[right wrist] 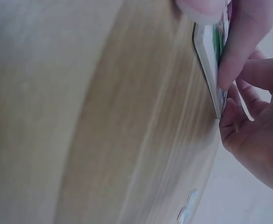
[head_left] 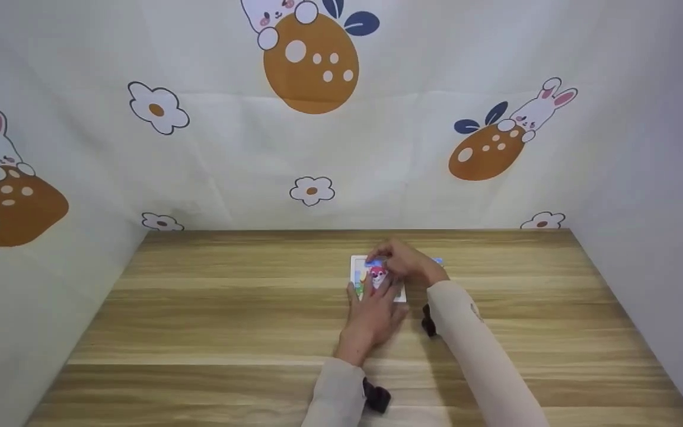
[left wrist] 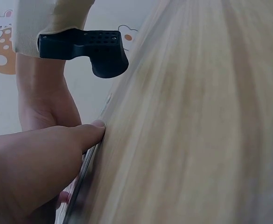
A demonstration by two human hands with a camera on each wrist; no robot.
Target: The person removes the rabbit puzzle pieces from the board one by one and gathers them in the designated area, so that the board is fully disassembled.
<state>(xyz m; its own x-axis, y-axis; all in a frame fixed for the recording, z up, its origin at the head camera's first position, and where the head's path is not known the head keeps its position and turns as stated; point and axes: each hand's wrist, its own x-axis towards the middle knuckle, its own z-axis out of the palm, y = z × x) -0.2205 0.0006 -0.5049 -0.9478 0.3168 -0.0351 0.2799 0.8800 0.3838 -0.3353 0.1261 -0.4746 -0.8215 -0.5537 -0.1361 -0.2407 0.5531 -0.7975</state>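
A small picture puzzle board point(head_left: 354, 261) with a white border and a red cartoon animal lies flat on the wooden table. My left hand point(head_left: 371, 320) rests on its near part, fingers spread over the picture and along the border. In the left wrist view, a fingertip of the left hand point(left wrist: 38, 163) touches the board's edge. At the far side, my right hand point(head_left: 404, 261) reaches over with curled fingers and pinches a blue puzzle piece point(head_left: 373, 263) against the board. Its fingers partly cover the piece. The right wrist view shows the right hand point(right wrist: 262, 121) close at the board's edge.
A loose blue piece point(head_left: 439, 261) lies on the table point(head_left: 229, 308) just past the right wrist. Black camera mounts point(head_left: 377, 396) sit under both wrists. A patterned cloth point(head_left: 229, 148) rises behind the table's far edge and along both sides.
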